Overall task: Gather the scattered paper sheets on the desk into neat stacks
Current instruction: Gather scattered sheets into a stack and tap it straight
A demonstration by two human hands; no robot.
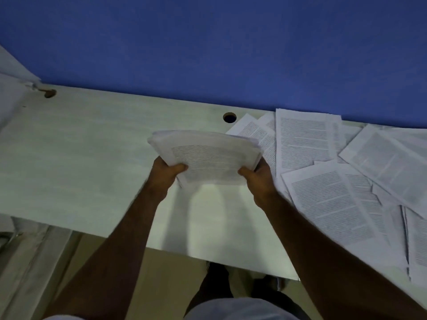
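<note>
- The paper stack (208,155) is held above the middle of the bench (80,158), its long axis running from 9 to 3 o'clock and its far edge bowed upward.
- The left hand (166,174) has its grip on the stack's 8 o'clock corner, thumb on top.
- The right hand (257,175) grasps the 4 o'clock corner the same way.
- Scattered sheets (323,181) overlap at 3 o'clock, cut off by the frame edge; their print is too blurred to read.
</note>
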